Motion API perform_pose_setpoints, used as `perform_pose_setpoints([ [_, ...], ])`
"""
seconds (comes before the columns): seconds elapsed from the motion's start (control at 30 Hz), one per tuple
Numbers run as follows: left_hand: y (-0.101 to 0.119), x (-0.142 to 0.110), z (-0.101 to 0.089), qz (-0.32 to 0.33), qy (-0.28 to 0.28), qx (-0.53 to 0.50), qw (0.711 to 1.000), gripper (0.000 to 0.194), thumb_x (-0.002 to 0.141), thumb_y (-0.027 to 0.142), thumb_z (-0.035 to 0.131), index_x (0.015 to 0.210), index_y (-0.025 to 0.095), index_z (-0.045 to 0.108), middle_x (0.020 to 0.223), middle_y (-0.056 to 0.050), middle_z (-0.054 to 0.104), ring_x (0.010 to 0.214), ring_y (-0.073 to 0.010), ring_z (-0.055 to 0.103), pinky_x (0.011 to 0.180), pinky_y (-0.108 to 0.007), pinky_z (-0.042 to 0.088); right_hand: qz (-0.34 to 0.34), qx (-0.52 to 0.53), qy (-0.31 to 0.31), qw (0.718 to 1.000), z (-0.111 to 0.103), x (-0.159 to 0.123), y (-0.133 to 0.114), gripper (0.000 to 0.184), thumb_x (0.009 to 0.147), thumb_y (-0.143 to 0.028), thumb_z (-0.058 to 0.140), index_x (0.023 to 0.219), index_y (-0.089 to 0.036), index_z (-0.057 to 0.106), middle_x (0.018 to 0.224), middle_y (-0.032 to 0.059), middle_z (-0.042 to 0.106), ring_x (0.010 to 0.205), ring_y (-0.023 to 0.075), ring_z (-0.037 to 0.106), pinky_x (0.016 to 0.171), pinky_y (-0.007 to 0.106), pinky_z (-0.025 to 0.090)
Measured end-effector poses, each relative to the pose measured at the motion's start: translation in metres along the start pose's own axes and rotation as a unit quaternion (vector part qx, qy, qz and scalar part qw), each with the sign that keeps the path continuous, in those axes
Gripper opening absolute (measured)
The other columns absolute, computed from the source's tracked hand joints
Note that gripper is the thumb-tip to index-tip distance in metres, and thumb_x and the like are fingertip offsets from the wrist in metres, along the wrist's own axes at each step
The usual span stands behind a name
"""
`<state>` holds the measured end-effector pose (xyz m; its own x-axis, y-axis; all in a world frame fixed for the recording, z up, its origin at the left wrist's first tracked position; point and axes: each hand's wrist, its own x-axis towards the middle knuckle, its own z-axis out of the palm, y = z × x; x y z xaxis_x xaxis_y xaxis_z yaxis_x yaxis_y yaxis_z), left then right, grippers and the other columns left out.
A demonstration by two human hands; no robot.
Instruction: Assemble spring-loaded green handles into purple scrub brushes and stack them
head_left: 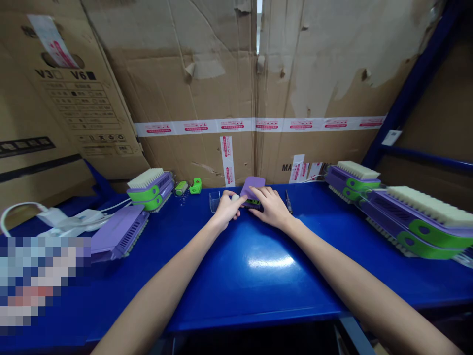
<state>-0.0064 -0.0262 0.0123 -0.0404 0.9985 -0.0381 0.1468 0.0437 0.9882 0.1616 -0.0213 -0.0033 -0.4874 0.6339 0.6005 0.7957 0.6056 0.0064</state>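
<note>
Near the back of the blue table [273, 286], my right hand [271, 204] lies over a purple plastic housing [254, 183] with green along its near edge, fingers on top and thumb at the front. My left hand [226, 211] is closed around a small object with a whitish end [235, 197], held against the housing's left side; its kind is hidden by the fingers. Beside my left hand stands a clear plastic box [215, 202]. A slim dark tool [288, 201] lies to the right of my right hand.
Left are a loose green part [195, 186], a green-and-metal piece [181, 188], a purple-green unit with cream bristles [151, 190], a purple unit [118, 231] and white plugs with cables [61, 219]. More bristled units [417, 219] stand right. Cardboard [192, 88] walls the back.
</note>
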Motion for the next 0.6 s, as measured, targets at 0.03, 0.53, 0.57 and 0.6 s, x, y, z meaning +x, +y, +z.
perform_pose_setpoints([
  [0.03, 0.001, 0.0, 0.0, 0.005, 0.008, -0.004, 1.0, 0.045, 0.074, 0.041, 0.07, 0.095, 0.022, 0.035, 0.061, 0.005, 0.056, 0.034, -0.005, 0.043, 0.035, -0.014, 0.025, 0.0, 0.003, -0.001, 1.0, -0.001, 0.0, 0.0, 0.064, 0.08, -0.036, 0.061, 0.137, -0.018, 0.039, 0.124, 0.0142, 0.056, 0.11, 0.0305, 0.048, 0.086, 0.043, 0.041],
  [0.53, 0.002, 0.011, -0.015, 0.162, 0.091, 0.092, 0.978, 0.048, 0.063, 0.025, 0.075, 0.096, 0.022, 0.04, 0.07, 0.006, 0.049, 0.04, -0.0038, 0.042, 0.041, -0.017, 0.033, 0.012, 0.018, 0.003, 1.0, -0.004, -0.001, 0.003, 0.061, 0.083, -0.04, 0.055, 0.136, -0.016, 0.039, 0.123, 0.0154, 0.056, 0.111, 0.031, 0.05, 0.09, 0.046, 0.039],
  [0.57, 0.003, 0.01, -0.015, 0.16, 0.082, 0.093, 0.979, 0.047, 0.064, 0.025, 0.075, 0.096, 0.022, 0.04, 0.071, 0.006, 0.049, 0.04, -0.0037, 0.041, 0.041, -0.018, 0.033, 0.014, 0.016, 0.007, 1.0, -0.004, -0.001, 0.004, 0.06, 0.083, -0.039, 0.055, 0.136, -0.017, 0.039, 0.124, 0.0153, 0.056, 0.112, 0.0311, 0.049, 0.09, 0.046, 0.039],
  [0.6, 0.004, 0.01, -0.016, 0.158, 0.074, 0.093, 0.98, 0.046, 0.065, 0.024, 0.074, 0.095, 0.022, 0.039, 0.071, 0.006, 0.049, 0.04, -0.0036, 0.041, 0.041, -0.017, 0.032, 0.015, 0.014, 0.015, 1.0, -0.005, -0.001, 0.005, 0.059, 0.083, -0.038, 0.055, 0.137, -0.017, 0.039, 0.125, 0.0153, 0.055, 0.113, 0.0313, 0.048, 0.091, 0.046, 0.039],
])
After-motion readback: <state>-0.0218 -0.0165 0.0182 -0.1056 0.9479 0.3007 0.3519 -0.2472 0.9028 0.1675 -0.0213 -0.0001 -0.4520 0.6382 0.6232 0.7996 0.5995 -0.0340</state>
